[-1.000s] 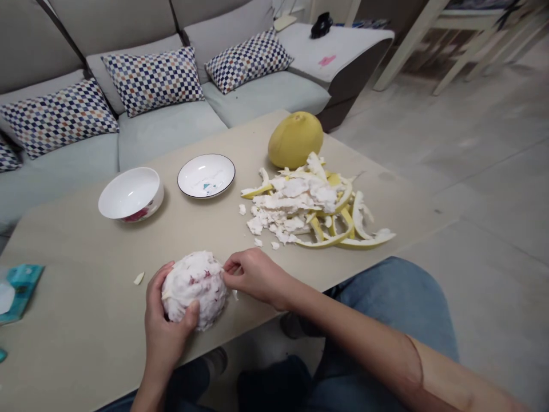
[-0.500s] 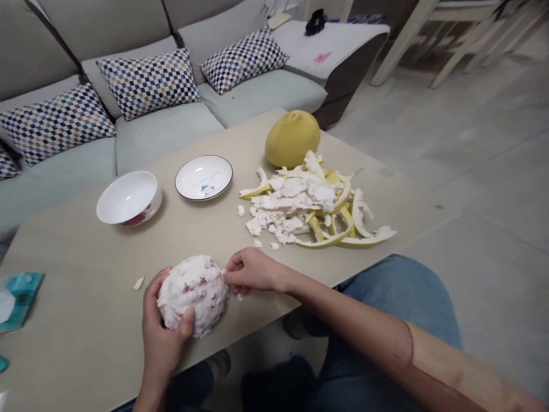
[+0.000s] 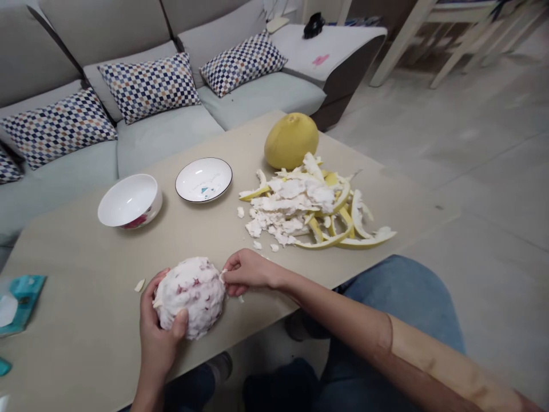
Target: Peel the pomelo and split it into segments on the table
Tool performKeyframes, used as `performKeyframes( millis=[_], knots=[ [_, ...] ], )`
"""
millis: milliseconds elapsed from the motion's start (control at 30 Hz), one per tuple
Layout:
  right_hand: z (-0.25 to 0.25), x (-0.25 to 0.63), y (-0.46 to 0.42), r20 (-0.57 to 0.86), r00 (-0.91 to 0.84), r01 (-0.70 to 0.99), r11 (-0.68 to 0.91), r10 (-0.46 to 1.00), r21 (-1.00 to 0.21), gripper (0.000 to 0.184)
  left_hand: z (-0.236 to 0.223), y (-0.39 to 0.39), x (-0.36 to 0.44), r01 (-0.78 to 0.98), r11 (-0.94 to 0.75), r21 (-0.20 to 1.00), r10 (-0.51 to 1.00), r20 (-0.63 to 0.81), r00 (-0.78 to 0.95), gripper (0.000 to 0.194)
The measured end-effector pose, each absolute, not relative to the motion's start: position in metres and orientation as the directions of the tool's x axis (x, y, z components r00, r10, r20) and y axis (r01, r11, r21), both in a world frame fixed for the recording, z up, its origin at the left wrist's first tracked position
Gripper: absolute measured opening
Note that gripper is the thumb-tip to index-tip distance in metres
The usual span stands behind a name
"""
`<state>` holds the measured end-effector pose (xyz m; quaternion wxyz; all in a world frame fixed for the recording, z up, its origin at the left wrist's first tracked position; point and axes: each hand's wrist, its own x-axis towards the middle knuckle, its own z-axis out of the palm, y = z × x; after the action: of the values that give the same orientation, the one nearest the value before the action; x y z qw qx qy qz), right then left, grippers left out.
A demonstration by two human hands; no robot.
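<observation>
A peeled pomelo (image 3: 193, 297), white with pinkish-red patches, rests near the front edge of the table. Wrapped around its left side, my left hand (image 3: 160, 326) grips it with the thumb in front. My right hand (image 3: 242, 272) is closed in a pinch at the fruit's right side, on a small bit of white pith (image 3: 223, 274). The undersides of the fingers are partly hidden. A heap of white pith (image 3: 295, 197) and yellow-green peel strips (image 3: 364, 240) lies to the right, with a whole yellow pomelo (image 3: 291, 140) behind it.
A white bowl (image 3: 128, 200) with a red flower pattern and a shallow dark-rimmed plate (image 3: 203, 178) stand at the back of the table (image 3: 86, 320). A teal packet (image 3: 26, 297) lies at the left. Beyond the table is a grey sofa (image 3: 158, 131) with checkered cushions.
My left hand and the peeled pomelo have shifted slightly left. My right hand still pinches at its right side, its fingers slightly left of before. The view has tilted a little.
</observation>
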<state>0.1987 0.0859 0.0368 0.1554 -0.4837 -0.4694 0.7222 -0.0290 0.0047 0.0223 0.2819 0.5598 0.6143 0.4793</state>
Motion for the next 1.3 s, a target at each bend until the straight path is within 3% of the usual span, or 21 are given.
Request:
performKeyframes(
  millis=[167, 533, 800, 867, 933, 1000, 1133, 1233, 1300],
  knots=[
    [0.039, 0.203, 0.087, -0.549, -0.527, 0.23, -0.513, 0.648, -0.827, 0.016, 0.019, 0.002, -0.034, 0.392, -0.076, 0.917, 0.958, 0.176, -0.224, 0.069],
    [0.027, 0.193, 0.085, -0.431, -0.407, 0.36, -0.292, 0.805, -0.886, 0.006, 0.027, 0.006, -0.027, 0.462, -0.091, 0.882, 0.962, 0.197, -0.187, 0.069],
    [0.042, 0.21, 0.077, -0.33, -0.266, 0.386, -0.214, 0.905, -0.897, 0.015, 0.021, 0.001, -0.033, 0.413, -0.1, 0.905, 0.953, 0.206, -0.22, 0.071],
    [0.054, 0.228, 0.077, -0.258, -0.224, 0.404, -0.151, 0.94, -0.902, 0.024, 0.019, 0.0, -0.033, 0.389, -0.117, 0.914, 0.949, 0.219, -0.229, 0.071],
    [0.065, 0.253, 0.081, -0.083, -0.128, 0.521, -0.004, 0.988, -0.853, 0.029, 0.019, -0.001, -0.033, 0.385, -0.122, 0.915, 0.949, 0.222, -0.226, 0.07],
    [0.072, 0.282, 0.089, 0.147, -0.026, 0.669, 0.126, 0.989, -0.733, 0.036, 0.019, -0.001, -0.032, 0.395, -0.12, 0.911, 0.953, 0.217, -0.212, 0.07],
    [0.077, 0.322, 0.103, 0.461, 0.055, 0.868, 0.186, 0.886, -0.46, 0.04, 0.023, 0.0, -0.03, 0.445, -0.127, 0.887, 0.962, 0.219, -0.161, 0.069],
    [0.08, 0.318, 0.098, 0.521, 0.02, 0.901, 0.21, 0.853, -0.379, 0.032, 0.027, 0.001, -0.025, 0.505, -0.177, 0.845, 0.958, 0.265, -0.108, 0.067],
    [0.082, 0.3, 0.086, 0.45, -0.061, 0.83, 0.296, 0.891, -0.472, 0.026, 0.03, 0.001, -0.021, 0.554, -0.235, 0.799, 0.949, 0.312, -0.048, 0.065]
  ],
)
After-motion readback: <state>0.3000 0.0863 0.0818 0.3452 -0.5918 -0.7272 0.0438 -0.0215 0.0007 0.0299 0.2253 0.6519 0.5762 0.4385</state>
